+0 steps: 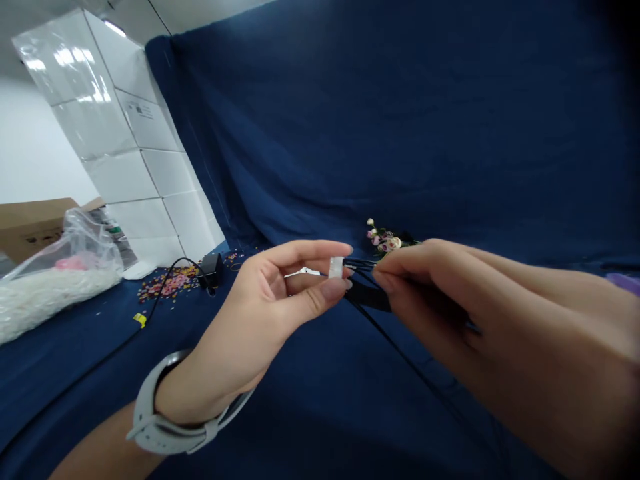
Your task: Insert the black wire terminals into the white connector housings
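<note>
Between the thumb and fingers of my left hand [280, 293] is a small white plastic connector [336, 268], held upright. A grey watch [173, 417] sits on that wrist. My right hand [470, 307] pinches several thin black wires [367, 264], whose metal-looking ends point at the connector's right side. Whether any wire end is inside the connector I cannot tell. A wider black strip [370, 295] and a black cable [395, 343] hang below the wires, partly hidden by my right hand. Behind my left fingers shows a bit of something white [304, 272].
Artificial flowers [385, 239] lie behind the hands on blue cloth. At left are a black power adapter [211, 270] with its cord, scattered colourful bits [173, 283], a plastic bag of white material [55, 287], a cardboard box [35, 223] and stacked white boxes [145, 167].
</note>
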Motion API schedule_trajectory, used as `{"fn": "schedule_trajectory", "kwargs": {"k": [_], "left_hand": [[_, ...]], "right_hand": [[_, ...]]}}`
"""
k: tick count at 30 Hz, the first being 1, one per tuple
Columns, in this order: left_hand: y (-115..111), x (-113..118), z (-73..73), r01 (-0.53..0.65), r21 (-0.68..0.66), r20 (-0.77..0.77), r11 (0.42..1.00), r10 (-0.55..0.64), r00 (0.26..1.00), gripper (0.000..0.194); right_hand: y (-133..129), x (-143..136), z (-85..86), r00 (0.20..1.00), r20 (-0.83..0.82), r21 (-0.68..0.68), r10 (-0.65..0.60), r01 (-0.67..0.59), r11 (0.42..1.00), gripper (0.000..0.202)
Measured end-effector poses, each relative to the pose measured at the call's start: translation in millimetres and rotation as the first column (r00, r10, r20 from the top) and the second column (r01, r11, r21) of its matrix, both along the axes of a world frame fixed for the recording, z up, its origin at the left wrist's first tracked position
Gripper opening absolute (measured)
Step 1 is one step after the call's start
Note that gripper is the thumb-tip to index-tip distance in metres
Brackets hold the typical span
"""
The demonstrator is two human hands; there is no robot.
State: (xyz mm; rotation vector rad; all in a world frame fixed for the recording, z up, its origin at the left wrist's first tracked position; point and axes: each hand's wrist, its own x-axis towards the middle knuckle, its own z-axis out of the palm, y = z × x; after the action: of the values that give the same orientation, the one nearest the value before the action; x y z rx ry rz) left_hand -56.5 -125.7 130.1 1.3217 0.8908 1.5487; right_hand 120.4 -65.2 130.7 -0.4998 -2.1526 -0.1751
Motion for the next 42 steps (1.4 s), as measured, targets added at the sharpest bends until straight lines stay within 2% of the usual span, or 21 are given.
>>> {"fn": "schedule_trajectory", "kwargs": {"k": [4, 7, 17, 23, 26, 32, 38, 40, 42], "left_hand": [[-0.8, 0.5, -0.3, 0.006, -0.007, 0.007, 1.000, -0.006, 1.000, 0.018], [-0.4, 1.1, 0.6, 0.007, -0.005, 0.013, 1.000, -0.007, 1.000, 0.018], [0.6, 0.5, 0.9, 0.047, -0.033, 0.045, 0.998, -0.046, 0.998, 0.018], [0.5, 0.5, 0.2, 0.079, -0.021, 0.051, 0.997, -0.078, 0.996, 0.016], [1.9, 0.5, -0.1, 0.054, -0.008, 0.028, 0.999, -0.054, 0.998, 0.018], [3.3, -1.4, -2.7, -0.064, 0.062, -0.143, 0.996, 0.072, 0.987, 0.017], [3.7, -2.5, -1.6, -0.132, 0.086, -0.176, 0.987, 0.146, 0.974, 0.019], [6.4, -4.5, -1.5, -0.113, 0.090, -0.169, 0.990, 0.127, 0.977, 0.020], [11.0, -8.1, -0.9, -0.095, 0.086, -0.179, 0.992, 0.109, 0.978, 0.021]], "right_hand": [[-7.9, 4.6, -3.1, 0.995, 0.024, 0.156, -0.096, 0.091, 0.984, 0.009], [-11.0, 7.2, -5.3, 0.991, 0.050, 0.224, -0.123, 0.109, 0.968, 0.004], [-7.4, 4.0, -4.4, 0.991, 0.042, 0.188, -0.125, 0.115, 0.975, 0.005], [-6.2, 4.4, -6.3, 0.993, 0.044, 0.234, -0.106, 0.093, 0.968, 0.007], [-6.5, 3.7, -6.9, 0.994, 0.049, 0.228, -0.100, 0.086, 0.970, 0.006], [-1.2, 0.6, -4.3, 0.994, 0.068, 0.274, -0.088, 0.066, 0.960, 0.006], [4.6, -5.2, -4.9, 0.997, 0.070, 0.194, 0.031, -0.044, 0.980, 0.009], [5.3, -5.3, -1.4, 0.996, 0.056, 0.132, 0.076, -0.082, 0.988, 0.010], [9.8, -2.9, 5.7, 0.990, 0.030, 0.001, 0.135, -0.135, 0.991, 0.005]]}}
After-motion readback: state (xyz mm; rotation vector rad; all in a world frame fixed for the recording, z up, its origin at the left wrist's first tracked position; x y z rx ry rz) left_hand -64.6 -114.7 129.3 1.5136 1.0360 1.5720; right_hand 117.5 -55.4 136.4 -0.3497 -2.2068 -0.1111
